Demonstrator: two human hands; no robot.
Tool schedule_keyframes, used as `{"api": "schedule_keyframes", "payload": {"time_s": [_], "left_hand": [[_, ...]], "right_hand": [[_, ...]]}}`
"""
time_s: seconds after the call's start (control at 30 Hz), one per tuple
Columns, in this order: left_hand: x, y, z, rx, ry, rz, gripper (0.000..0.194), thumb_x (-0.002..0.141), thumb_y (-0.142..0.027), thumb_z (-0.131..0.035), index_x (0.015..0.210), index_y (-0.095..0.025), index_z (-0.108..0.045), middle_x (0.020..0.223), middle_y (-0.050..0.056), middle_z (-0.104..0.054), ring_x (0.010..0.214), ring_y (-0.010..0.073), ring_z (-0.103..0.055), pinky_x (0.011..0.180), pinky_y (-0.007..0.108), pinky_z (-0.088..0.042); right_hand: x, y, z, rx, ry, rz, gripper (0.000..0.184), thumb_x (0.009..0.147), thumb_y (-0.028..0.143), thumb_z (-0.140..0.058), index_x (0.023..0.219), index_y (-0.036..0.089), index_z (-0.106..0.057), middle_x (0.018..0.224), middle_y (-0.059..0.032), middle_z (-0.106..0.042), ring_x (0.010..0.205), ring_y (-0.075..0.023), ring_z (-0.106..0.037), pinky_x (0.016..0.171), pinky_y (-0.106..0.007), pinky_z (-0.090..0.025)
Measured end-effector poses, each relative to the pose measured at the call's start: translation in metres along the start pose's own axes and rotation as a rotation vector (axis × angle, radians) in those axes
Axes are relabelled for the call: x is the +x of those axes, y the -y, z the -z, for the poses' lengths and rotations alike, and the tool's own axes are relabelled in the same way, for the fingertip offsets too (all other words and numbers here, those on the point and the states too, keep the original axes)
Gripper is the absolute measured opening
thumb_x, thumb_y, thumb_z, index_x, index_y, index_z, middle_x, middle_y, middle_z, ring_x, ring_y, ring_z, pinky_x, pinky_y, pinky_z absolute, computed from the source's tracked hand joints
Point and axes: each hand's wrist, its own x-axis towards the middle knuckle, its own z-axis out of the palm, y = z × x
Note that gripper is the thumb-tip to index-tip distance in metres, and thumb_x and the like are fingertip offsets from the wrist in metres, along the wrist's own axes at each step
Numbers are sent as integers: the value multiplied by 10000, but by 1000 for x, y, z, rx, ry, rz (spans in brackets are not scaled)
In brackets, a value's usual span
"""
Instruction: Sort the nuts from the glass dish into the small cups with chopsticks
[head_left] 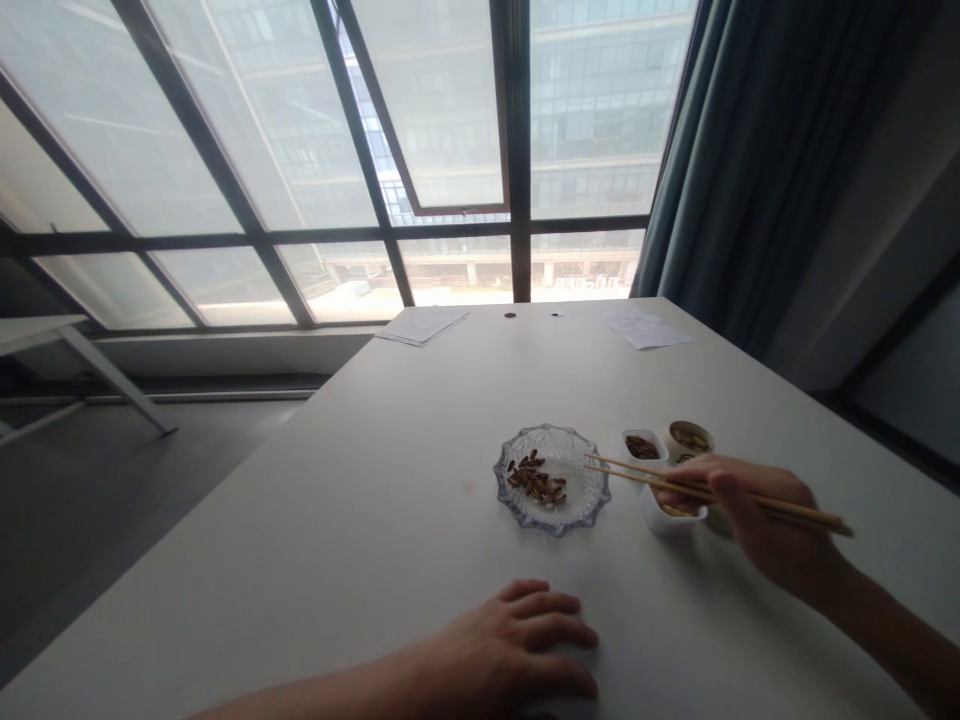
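Observation:
My right hand (765, 510) is closed round a pair of wooden chopsticks (799, 512), whose tips reach over the right rim of a scalloped clear glass dish (559, 525). Nothing shows between the tips. On the dish's left side lies a small heap of brown, elongated seed-like pieces (534, 482). A small white cup (634, 440) beyond the hand holds similar dark pieces. Under my right hand, partly hidden, stands another white cup (667, 522) with yellowish contents. My left hand (525, 640) rests on the table in front of the dish, fingers spread and holding nothing.
A beige round cup (691, 437) with brownish contents stands behind my right hand; another container is mostly hidden below it. Papers lie on the white table (375, 500) at the far left (424, 325) and far right (649, 328). Windows and a dark curtain (742, 180) stand beyond.

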Motion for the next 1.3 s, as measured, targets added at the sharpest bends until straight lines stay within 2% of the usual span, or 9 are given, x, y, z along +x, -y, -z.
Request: {"api": "schedule_keyframes", "payload": {"time_s": [0.1, 0.27, 0.43, 0.7, 0.83, 1.0, 1.1, 1.17, 1.3], "left_hand": [[0, 0, -1, 10, -8, 1, 298, 1116, -348, -558, 1399, -297, -638, 1535, 61, -630, 1497, 274, -519, 1307, 441, -322], [0, 1, -2, 38, -15, -2, 268, 1131, -310, -531, 1370, -283, -650, 1531, 43, -637, 1491, 254, -530, 1310, 409, -316], [-2, 3, -4, 31, -9, -21, 302, 1114, -390, -572, 1389, -282, -633, 1557, 49, -612, 1511, 268, -502, 1317, 420, -298], [0, 1, -2, 55, 13, -7, 302, 1135, -416, -527, 1369, -266, -645, 1561, 44, -609, 1505, 268, -508, 1306, 424, -319], [0, -1, 0, 63, -5, 0, 265, 1139, -337, -529, 1363, -273, -656, 1540, 31, -631, 1488, 251, -532, 1305, 401, -326], [1, -2, 1, 57, -11, -9, 261, 1112, -375, -591, 1338, -266, -664, 1535, 37, -634, 1491, 254, -531, 1310, 395, -321], [1, -2, 3, 51, 8, 4, 271, 1120, -382, -572, 1345, -260, -660, 1548, 45, -622, 1502, 259, -518, 1312, 403, -321], [0, -3, 3, 35, 1, 5, 269, 1113, -376, -587, 1347, -264, -660, 1544, 47, -625, 1501, 259, -521, 1309, 407, -328], [1, -4, 5, 29, -6, 9, 274, 1110, -378, -590, 1353, -271, -659, 1537, 50, -631, 1497, 267, -524, 1301, 423, -343]], "right_hand": [[2, -9, -21, 111, 89, -121, 433, 1061, 540, -611, 959, 185, -836, 854, -107, -836, 707, -243, -829, 647, -305, -700], [3, -25, -38, 94, 139, -139, 458, 1067, 546, -600, 942, 177, -840, 788, -97, -829, 666, -215, -819, 644, -267, -690], [-1, -26, -42, 143, 87, -169, 463, 1052, 558, -619, 942, 179, -859, 808, -106, -838, 667, -233, -822, 620, -294, -700], [-12, -36, -50, 171, -55, -218, 444, 1048, 551, -629, 896, 197, -849, 764, -110, -829, 649, -269, -824, 615, -327, -711], [-12, -25, -34, 99, -100, -128, 412, 1069, 511, -607, 926, 210, -849, 837, -100, -841, 700, -270, -832, 636, -343, -712], [-9, -9, 15, -123, -296, 75, 293, 1065, 393, -633, 966, 229, -854, 891, -79, -845, 768, -287, -837, 716, -388, -714], [-13, -9, 45, -256, -341, 84, 285, 1066, 395, -618, 999, 244, -850, 858, -77, -838, 745, -307, -832, 690, -417, -704], [-18, -13, 55, -313, -350, 50, 293, 1073, 406, -600, 1031, 249, -844, 846, -75, -835, 748, -313, -830, 721, -439, -697], [-28, -24, 55, -325, -368, -48, 304, 1065, 442, -610, 1006, 248, -836, 875, -79, -838, 772, -310, -829, 743, -436, -694]]}}
